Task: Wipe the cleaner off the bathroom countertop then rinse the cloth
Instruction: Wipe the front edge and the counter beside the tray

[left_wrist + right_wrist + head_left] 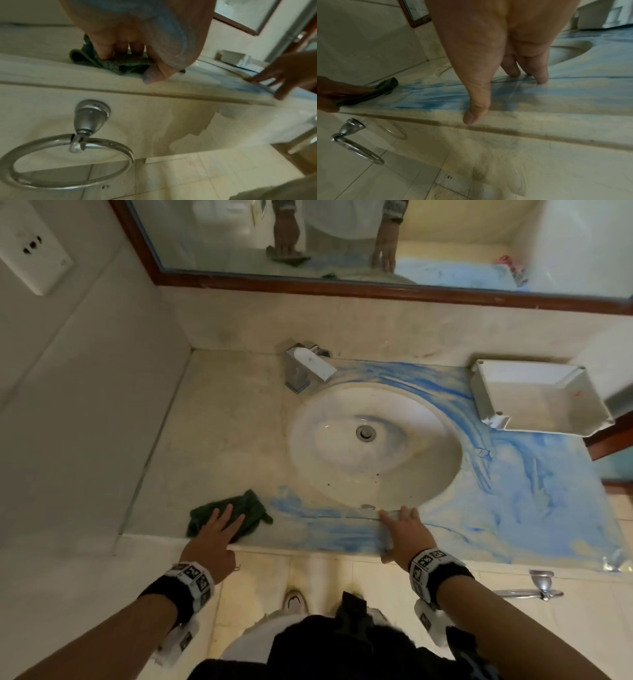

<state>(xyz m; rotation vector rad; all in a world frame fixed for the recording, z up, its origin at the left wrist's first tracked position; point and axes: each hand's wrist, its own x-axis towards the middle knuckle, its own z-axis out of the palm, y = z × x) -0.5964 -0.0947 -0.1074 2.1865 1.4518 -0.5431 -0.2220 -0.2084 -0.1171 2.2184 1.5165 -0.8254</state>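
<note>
A dark green cloth [247,506] lies crumpled on the beige countertop [219,440], left of the round basin [373,446]. My left hand [219,529] presses flat on the cloth with straight, spread fingers [104,54]; the cloth [130,66] bunches under them. Blue cleaner [513,491] smears the counter in front of and right of the basin. My right hand [402,529] rests open on the front edge, its fingertips [542,78] touching the blue streaks [436,97] and its thumb over the edge. The counter's left part shows no blue.
A chrome faucet [305,368] stands behind the basin. A white tray [537,398] sits at the back right corner. A mirror [376,237] hangs above. A towel ring [68,155] hangs on the cabinet front below the counter. Wall on the left.
</note>
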